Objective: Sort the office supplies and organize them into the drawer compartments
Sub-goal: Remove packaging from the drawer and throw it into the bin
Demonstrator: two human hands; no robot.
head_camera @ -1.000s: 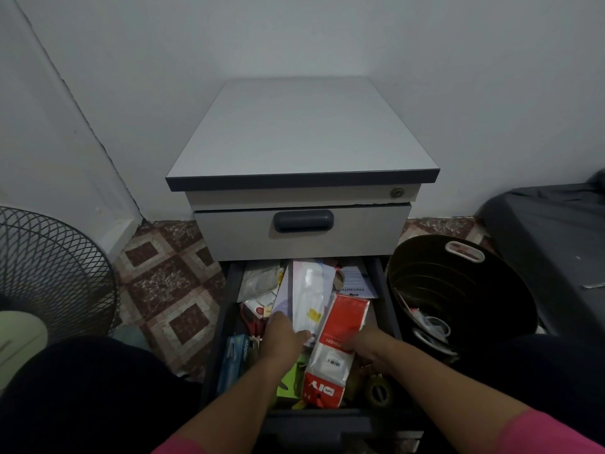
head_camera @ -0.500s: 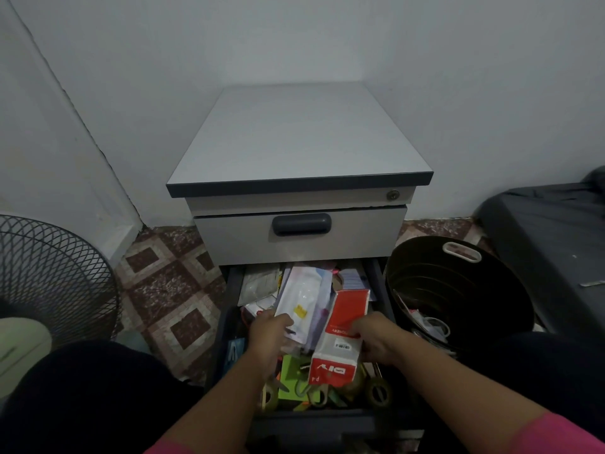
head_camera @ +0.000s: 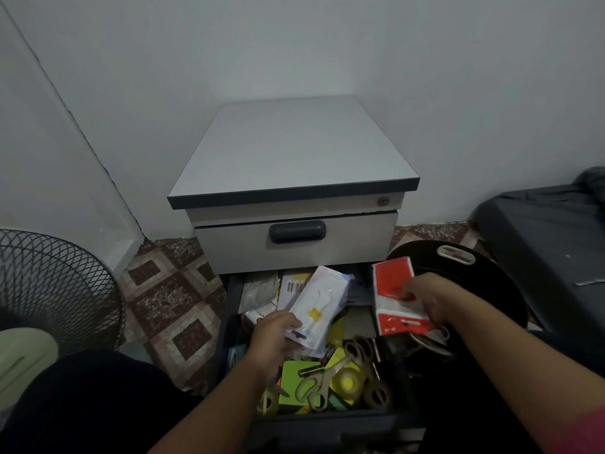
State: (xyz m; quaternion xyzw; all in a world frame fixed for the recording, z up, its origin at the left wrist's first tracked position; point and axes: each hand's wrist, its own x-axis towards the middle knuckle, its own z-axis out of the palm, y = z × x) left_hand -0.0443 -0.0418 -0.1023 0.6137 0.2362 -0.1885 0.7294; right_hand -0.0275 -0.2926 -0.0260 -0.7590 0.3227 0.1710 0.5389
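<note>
The lower drawer [head_camera: 327,421] of a grey cabinet [head_camera: 294,149] stands pulled out, crowded with supplies. My left hand [head_camera: 275,335] grips a white packet [head_camera: 319,304] with a yellow tag, lifted above the drawer's middle. My right hand [head_camera: 429,303] holds a red and white packet [head_camera: 393,290] raised over the drawer's right edge, toward a black bin. Below them lie grey-handled scissors [head_camera: 314,386], green and yellow sticky notes [head_camera: 294,381], a yellow tape roll [head_camera: 348,381], batteries and more tape rolls. More packets [head_camera: 262,290] fill the drawer's back.
A black round bin [head_camera: 491,290] with loose items inside stands right of the drawer. The upper drawer [head_camera: 294,244] is closed. A fan's wire guard [head_camera: 49,290] is at the left, on patterned floor tiles [head_camera: 170,306]. A dark mattress [head_camera: 540,231] lies at far right.
My right hand has carried the red and white packet up and to the right, out of the drawer toward the bin. My left hand lifted the white packet slightly, uncovering scissors and sticky notes.
</note>
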